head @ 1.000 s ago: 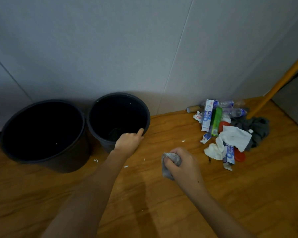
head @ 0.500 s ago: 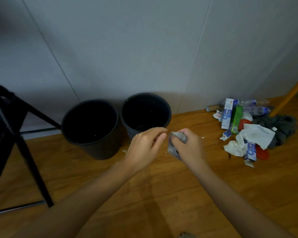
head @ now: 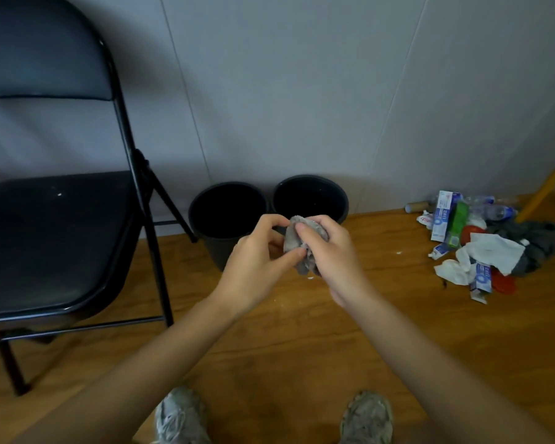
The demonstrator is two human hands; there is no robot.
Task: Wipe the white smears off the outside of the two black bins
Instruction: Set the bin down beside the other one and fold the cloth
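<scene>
both hands, left hand (head: 257, 267) and right hand (head: 330, 254), pinch the grey cloth (head: 302, 248) just in front of the two black bins (head: 225, 248), which stand against the wall. refolding it midair risks dropping it onto the gritty floor.

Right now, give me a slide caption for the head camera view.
Both hands hold a grey rag before two black bins.

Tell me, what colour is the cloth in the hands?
Grey, a mottled light grey; the cloth shows in the head view.
</scene>
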